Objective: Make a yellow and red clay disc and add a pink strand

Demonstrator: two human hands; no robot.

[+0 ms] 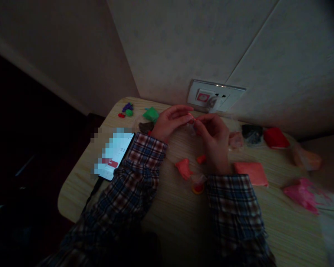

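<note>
Above the wooden table (167, 222), my left hand (169, 124) and my right hand (214, 139) meet at their fingertips. Both pinch a small orange-pink bit of clay (193, 118) between them. Both wrists wear plaid sleeves. Below the hands lie an orange-red clay lump (183, 168), a smaller orange piece (200, 159) and a little red and yellow piece (198, 188).
A lit phone (114, 154) with a cable lies at the left. Green clay (151, 113) and small purple, green and red bits (126, 110) sit far left. At the right are a salmon slab (251, 172), black clay (252, 133), red clay (275, 138) and pink clay (302, 193). A wall socket (214, 97) sits behind.
</note>
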